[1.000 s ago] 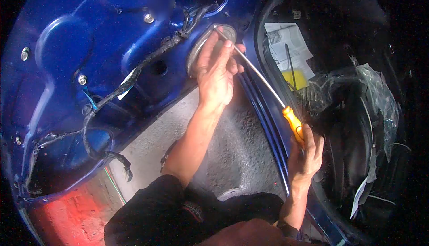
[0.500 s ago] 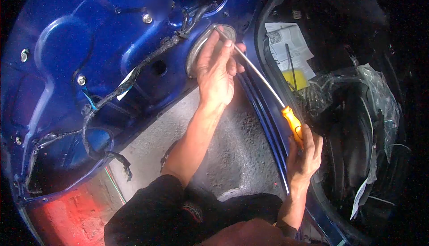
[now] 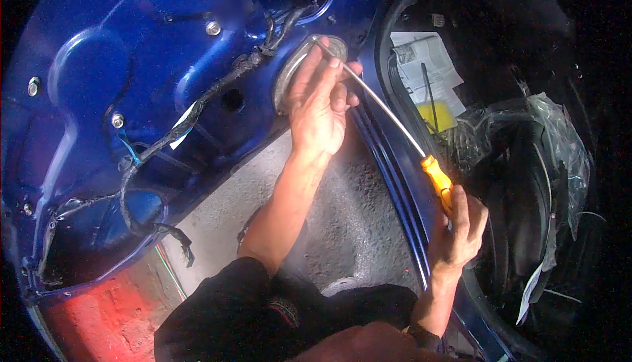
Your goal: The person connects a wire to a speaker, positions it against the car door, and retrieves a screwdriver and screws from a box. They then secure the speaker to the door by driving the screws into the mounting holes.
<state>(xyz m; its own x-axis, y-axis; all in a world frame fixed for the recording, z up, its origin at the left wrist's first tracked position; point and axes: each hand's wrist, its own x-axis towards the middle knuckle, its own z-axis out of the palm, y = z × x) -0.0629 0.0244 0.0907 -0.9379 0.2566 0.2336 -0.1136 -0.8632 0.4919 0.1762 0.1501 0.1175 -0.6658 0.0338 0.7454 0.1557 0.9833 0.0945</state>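
Observation:
My right hand is closed on the orange handle of a long screwdriver. Its metal shaft slants up and left to a grey oval part beside the blue door panel. My left hand is raised at that part, its fingers wrapped round the shaft near the tip. Some of the oval part is hidden behind the left fingers. Where exactly the tip touches is too small to tell.
A dark wiring harness runs across the blue panel. On the right, printed papers, a yellow item and clear plastic wrap lie in the dark car interior. Rough grey ground shows below, with a red patch at lower left.
My right hand and the screwdriver handle have moved slightly right, with the shaft's angle shifting a little. My left hand has stayed nearly in place.

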